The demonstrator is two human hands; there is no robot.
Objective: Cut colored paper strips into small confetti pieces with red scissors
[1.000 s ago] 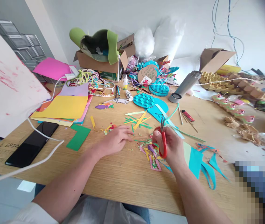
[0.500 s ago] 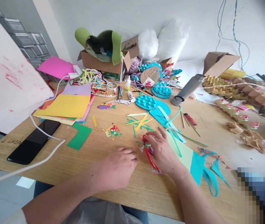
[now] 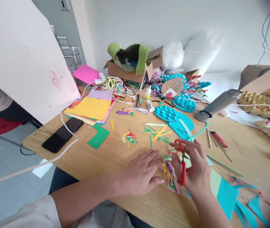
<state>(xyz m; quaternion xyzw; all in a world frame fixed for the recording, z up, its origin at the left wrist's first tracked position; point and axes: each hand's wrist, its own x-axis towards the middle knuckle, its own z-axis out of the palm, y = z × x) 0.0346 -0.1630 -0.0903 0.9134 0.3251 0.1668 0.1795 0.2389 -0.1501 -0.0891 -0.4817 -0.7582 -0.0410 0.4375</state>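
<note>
A pair of red-handled scissors (image 3: 183, 174) is in my right hand (image 3: 198, 169), lifted a little over the table with its handles turned up. My left hand (image 3: 141, 174) lies flat on the wood, fingers stretched out and holding nothing. Its fingertips reach the edge of a small heap of coloured paper scraps (image 3: 170, 182), which sits between both hands. Beyond the hands are thin green and yellow paper strips (image 3: 160, 133) and a scatter of tiny coloured paper dots (image 3: 129, 136). Light green and blue paper (image 3: 227, 193) lies to the right of my right hand.
At left are stacked coloured sheets (image 3: 89, 107), a green paper piece (image 3: 98, 136) and a phone (image 3: 62, 134) crossed by a white cable (image 3: 65, 148). Behind are blue egg-carton discs (image 3: 165, 113), glue bottles (image 3: 150, 106) and a steel flask (image 3: 218, 106). A red cutter (image 3: 219, 139) lies at right.
My right hand has raised the scissors from the table beside the scraps. My left hand has uncurled and flattened near the heap. The whole view has swung to the left.
</note>
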